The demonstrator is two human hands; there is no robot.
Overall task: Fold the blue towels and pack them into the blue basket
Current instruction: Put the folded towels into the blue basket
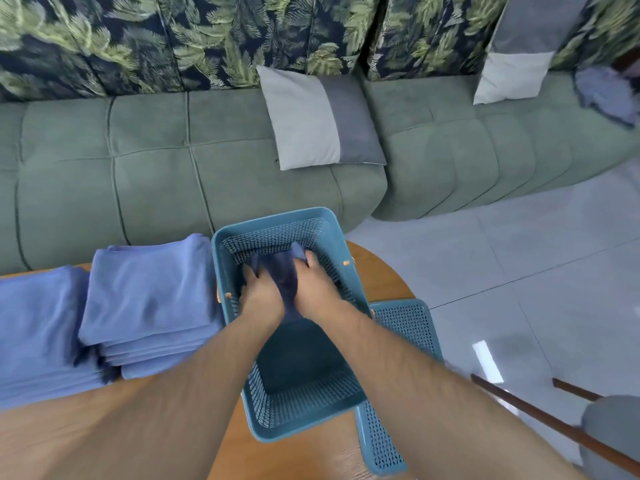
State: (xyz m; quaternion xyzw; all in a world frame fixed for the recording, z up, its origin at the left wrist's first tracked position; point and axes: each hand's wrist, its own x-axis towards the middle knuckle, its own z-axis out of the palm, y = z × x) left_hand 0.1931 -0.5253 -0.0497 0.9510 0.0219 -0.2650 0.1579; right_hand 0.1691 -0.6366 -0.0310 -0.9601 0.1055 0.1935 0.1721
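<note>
A blue perforated basket (242, 393) stands on the wooden table (381, 271). Both my hands reach down into its far half. My left hand (261, 289) and my right hand (317, 282) lie side by side on a folded blue towel (287, 271), fingers spread along its edges; whether they grip it or only press it I cannot tell. The towel sits low against the basket's far wall. To the left of the basket lies a stack of folded blue towels (152, 292), and a further pile of blue towels (38, 327) lies at the table's left edge.
The basket's lid (412, 327) lies flat on the table, to the right of the basket and partly under it. A green sofa (138, 174) with a grey cushion (318, 116) runs behind the table. Another blue cloth (606, 91) lies on the sofa's far right. A chair (609, 431) stands at lower right.
</note>
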